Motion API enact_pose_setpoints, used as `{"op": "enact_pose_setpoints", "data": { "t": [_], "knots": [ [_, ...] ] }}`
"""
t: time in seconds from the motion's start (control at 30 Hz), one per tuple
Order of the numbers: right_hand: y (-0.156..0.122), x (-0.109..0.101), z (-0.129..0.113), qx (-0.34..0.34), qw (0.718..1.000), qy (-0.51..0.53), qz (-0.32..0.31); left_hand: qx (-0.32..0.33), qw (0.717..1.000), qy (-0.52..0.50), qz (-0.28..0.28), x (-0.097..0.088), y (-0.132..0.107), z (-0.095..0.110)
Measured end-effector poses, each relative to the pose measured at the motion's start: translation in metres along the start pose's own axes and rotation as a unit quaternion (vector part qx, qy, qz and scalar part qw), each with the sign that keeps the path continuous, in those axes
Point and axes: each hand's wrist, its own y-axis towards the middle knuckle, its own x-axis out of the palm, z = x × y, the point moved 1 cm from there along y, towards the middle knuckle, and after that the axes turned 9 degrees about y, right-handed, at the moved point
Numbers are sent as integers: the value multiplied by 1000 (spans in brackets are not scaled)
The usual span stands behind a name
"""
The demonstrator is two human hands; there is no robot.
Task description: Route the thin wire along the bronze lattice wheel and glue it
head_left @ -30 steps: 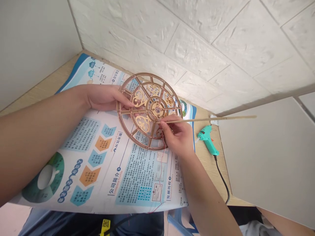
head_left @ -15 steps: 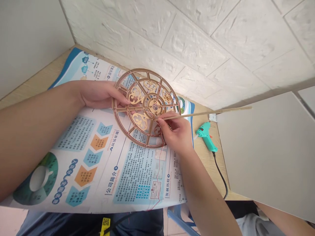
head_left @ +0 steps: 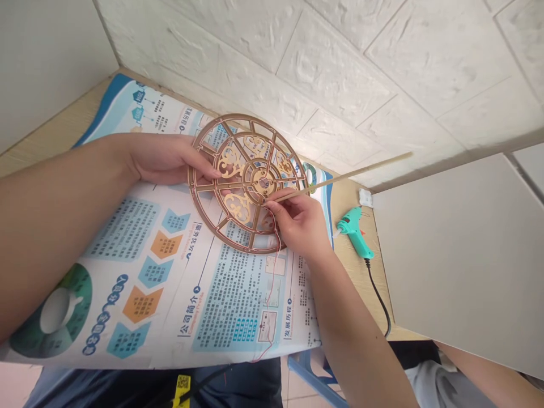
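Observation:
A round, gold-brown openwork wheel frame [head_left: 221, 228] with spokes and scroll ornaments is tilted above the printed sheet. My left hand [head_left: 168, 161] grips its left side, thumb on top and other fingers partly hidden beneath. Near the hub, my right hand [head_left: 300, 221] is closed in a pinch on a thin wooden stick [head_left: 361, 170], whose long end points up and right. The stick's near end is at the frame's inner ring. A thin red wire [head_left: 276, 266] passes by the right fingertips and trails down across the sheet.
Under the work lies a large printed sheet [head_left: 170, 306]. A teal glue gun [head_left: 356, 232] with a black cord rests on the table [head_left: 382, 294] at right, below a small white piece [head_left: 365, 197]. White panels and a brick-patterned wall surround the table. Another person's arm [head_left: 488, 374] shows at lower right.
The stick's far end has swung upward and slightly left, so it slants more steeply. My right hand has turned a little at the hub. My left hand keeps its grip.

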Motion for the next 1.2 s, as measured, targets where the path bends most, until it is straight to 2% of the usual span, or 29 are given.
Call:
{"op": "enact_pose_setpoints", "data": {
  "t": [0.17,0.47,0.63,0.73,0.9,0.97,1.07,1.13,1.2],
  "knots": [
    [1,-1,3,-19,1000,-19,-8,-1,1000,3,7,0,-1,0],
    [0,2,-1,10,1000,-11,11,5,1000,7,3,-2,1,-2],
    [-1,2,-6,-49,994,-94,-12,-6,1000,7,25,-2,0,-1],
    [0,3,-9,-89,986,-139,-24,-9,1000,14,16,-3,0,-1],
    [2,4,-11,-112,982,-149,-40,-9,1000,3,5,-5,0,-3],
    [2,3,-9,-93,987,-129,-31,-5,1000,-6,6,-4,1,-2],
    [2,1,-4,-14,1000,-26,-5,6,1000,-13,8,-2,1,-1],
    [1,0,-1,33,998,52,13,6,1000,-15,10,-1,1,0],
    [1,0,0,51,995,85,27,0,1000,-17,9,-1,1,0]
  ]
}}
